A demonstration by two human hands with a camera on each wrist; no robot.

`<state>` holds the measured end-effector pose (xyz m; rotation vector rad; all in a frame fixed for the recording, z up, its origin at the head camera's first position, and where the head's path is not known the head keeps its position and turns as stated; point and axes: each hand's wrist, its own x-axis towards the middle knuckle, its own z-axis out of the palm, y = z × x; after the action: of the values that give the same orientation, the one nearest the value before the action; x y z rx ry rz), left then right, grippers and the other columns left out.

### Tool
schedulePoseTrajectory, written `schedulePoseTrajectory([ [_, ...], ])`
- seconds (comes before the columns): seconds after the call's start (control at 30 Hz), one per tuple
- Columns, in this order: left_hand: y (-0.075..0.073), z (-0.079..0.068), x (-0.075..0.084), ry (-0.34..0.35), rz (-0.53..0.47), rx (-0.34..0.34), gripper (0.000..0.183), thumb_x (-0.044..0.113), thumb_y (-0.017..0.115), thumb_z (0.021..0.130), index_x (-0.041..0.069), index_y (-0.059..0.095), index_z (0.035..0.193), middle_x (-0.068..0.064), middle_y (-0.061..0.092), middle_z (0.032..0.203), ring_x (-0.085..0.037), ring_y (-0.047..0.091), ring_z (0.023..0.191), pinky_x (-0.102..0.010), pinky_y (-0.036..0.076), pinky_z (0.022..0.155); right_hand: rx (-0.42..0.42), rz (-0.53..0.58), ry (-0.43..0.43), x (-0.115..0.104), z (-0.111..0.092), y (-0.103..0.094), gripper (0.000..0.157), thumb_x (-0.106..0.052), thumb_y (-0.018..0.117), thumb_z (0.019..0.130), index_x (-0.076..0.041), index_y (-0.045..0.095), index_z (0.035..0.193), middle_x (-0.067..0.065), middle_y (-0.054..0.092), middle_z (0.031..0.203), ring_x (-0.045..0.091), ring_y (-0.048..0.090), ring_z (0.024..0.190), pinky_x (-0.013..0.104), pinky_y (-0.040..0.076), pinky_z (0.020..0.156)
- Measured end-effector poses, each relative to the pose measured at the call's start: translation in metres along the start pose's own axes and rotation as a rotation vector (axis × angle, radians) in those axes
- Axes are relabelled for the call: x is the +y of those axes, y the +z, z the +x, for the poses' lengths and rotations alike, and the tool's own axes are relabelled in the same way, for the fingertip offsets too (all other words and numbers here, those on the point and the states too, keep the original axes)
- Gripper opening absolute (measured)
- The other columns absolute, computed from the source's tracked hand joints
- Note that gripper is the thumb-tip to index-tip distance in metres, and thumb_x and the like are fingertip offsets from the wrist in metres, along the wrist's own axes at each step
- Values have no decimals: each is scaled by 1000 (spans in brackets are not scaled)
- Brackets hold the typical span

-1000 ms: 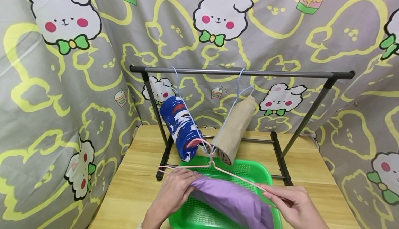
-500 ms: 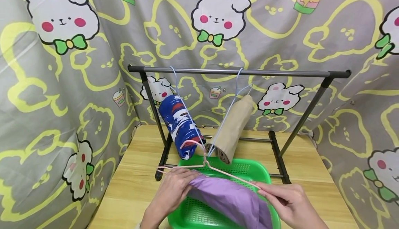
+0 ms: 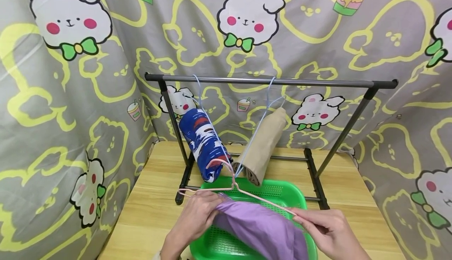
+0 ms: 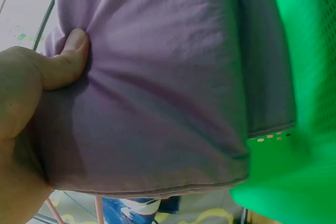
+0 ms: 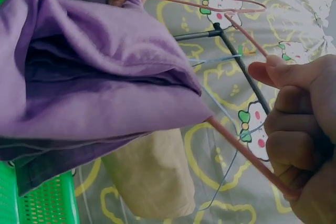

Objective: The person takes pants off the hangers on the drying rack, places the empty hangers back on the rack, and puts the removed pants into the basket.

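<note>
My left hand [image 3: 195,215] pinches one end of a purple garment [image 3: 257,224], its thumb pressing the cloth in the left wrist view [image 4: 73,59]. A thin pink clothes hanger [image 3: 263,200] is tilted, hook away from me, and its lower bar runs into the folded purple cloth. My right hand [image 3: 326,228] grips the hanger's right corner between thumb and curled fingers, as the right wrist view shows. The garment drapes over the green basket [image 3: 300,195]. My left fingers cover part of the hanger's left side.
Behind the basket stands a black and grey clothes rack [image 3: 325,83]. From its rail hang a blue patterned garment [image 3: 203,138] and a beige garment [image 3: 266,146] on light blue hangers. The wooden table [image 3: 152,197] lies below, with printed curtains [image 3: 310,24] around it.
The pink hanger's hook has shifted slightly left against the rack since a second ago. Both hands keep their holds, and the purple garment stays over the basket.
</note>
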<state>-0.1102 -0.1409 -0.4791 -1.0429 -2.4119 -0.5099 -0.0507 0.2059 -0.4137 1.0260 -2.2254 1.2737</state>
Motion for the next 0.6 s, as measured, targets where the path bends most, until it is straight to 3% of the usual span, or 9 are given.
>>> schedulePoseTrajectory([
  [0.27, -1, 0, 1, 2, 59, 56, 25, 12, 68, 75, 13, 73, 99, -2, 72, 98, -19, 67, 91, -37, 49, 89, -6, -79, -81, 0, 12, 1, 38, 10, 71, 74, -6, 71, 109, -11, 63, 75, -13, 33, 53, 3, 27, 45],
  [0.43, -2, 1, 4, -7, 66, 74, 24, 13, 66, 77, 14, 73, 100, -3, 72, 99, -20, 67, 92, -37, 51, 84, -23, -80, -162, 1, 23, 7, 32, 5, 71, 78, -6, 71, 108, -7, 69, 80, -13, 35, 56, 1, 28, 47],
  [0.6, -2, 1, 7, 1, 84, 84, 23, 16, 64, 78, 15, 73, 99, -2, 72, 98, -20, 67, 91, -37, 52, 82, -21, -96, -181, 7, 25, 14, 30, 4, 71, 79, -6, 72, 107, -3, 72, 90, -11, 41, 61, 1, 33, 52],
])
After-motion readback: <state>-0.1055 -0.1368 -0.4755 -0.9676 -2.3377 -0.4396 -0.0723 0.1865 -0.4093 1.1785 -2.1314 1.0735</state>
